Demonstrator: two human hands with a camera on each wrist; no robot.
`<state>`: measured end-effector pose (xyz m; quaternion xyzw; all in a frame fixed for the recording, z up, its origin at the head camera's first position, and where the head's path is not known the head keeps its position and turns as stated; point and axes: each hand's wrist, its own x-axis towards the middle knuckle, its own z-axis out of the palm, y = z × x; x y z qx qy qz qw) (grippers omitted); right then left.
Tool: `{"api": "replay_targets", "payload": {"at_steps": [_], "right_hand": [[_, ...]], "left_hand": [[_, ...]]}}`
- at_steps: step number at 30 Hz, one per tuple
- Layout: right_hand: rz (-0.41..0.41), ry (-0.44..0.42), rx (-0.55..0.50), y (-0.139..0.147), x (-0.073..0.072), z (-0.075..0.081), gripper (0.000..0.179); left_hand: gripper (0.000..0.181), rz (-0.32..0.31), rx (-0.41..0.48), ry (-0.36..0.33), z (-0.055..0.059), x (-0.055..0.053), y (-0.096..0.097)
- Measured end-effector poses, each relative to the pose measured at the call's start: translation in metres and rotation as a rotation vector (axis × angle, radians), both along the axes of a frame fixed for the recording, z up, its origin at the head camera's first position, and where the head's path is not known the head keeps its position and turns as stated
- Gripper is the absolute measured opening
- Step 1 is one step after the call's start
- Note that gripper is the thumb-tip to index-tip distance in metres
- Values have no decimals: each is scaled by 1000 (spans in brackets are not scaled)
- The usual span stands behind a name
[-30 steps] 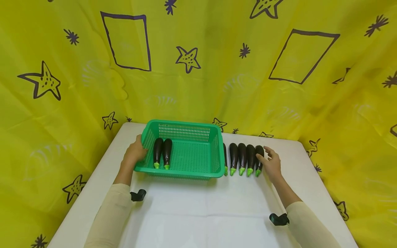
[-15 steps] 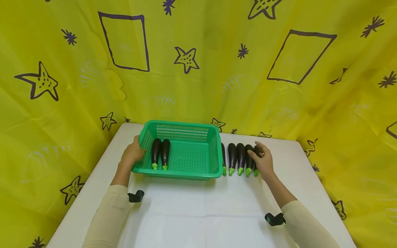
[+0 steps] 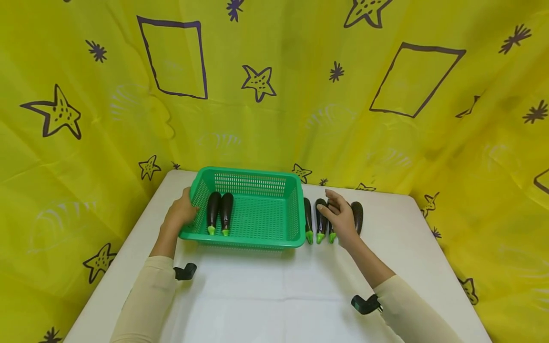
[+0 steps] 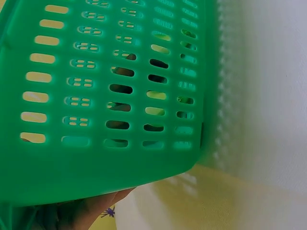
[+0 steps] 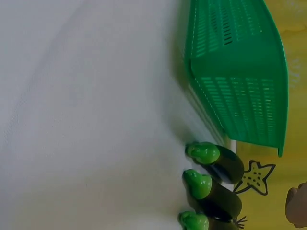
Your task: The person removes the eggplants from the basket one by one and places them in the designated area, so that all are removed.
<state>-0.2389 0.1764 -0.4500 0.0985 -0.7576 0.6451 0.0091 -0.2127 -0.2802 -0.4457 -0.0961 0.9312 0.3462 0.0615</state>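
My left hand [image 3: 180, 209] grips the left rim of a green plastic basket [image 3: 246, 242]. In the left wrist view, part of that hand [image 4: 98, 207] shows under the basket rim, its fingers mostly hidden. Two dark eggplants [image 3: 226, 214] with green stems lie side by side at the basket's left end. Right of the basket, several more eggplants [image 3: 308, 221] lie in a row. Over the middle of this row is my right hand [image 3: 343, 221], thumb and fingers spread apart, partly hiding the eggplants beneath. The right wrist view shows green stem ends of eggplants [image 5: 213, 194] and one fingertip [image 5: 297, 206].
Everything stands on a white-covered table [image 3: 274, 295]. A yellow curtain [image 3: 291, 128] with drawn stars and frames hangs behind and at both sides. The basket's right wall [image 5: 240, 105] stands close beside the nearest eggplant of the row.
My right hand has moved left along the row, from the rightmost eggplant to the middle ones, uncovering the rightmost. The left hand and basket have shifted slightly left in view.
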Motion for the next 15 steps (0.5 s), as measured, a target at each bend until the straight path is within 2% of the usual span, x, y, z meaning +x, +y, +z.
{"api": "replay_targets", "payload": {"at_steps": [15], "right_hand": [[138,40,-61,-52,5,12,59]], "left_hand": [[72,11,4,-8,-2,-2,-2]]}}
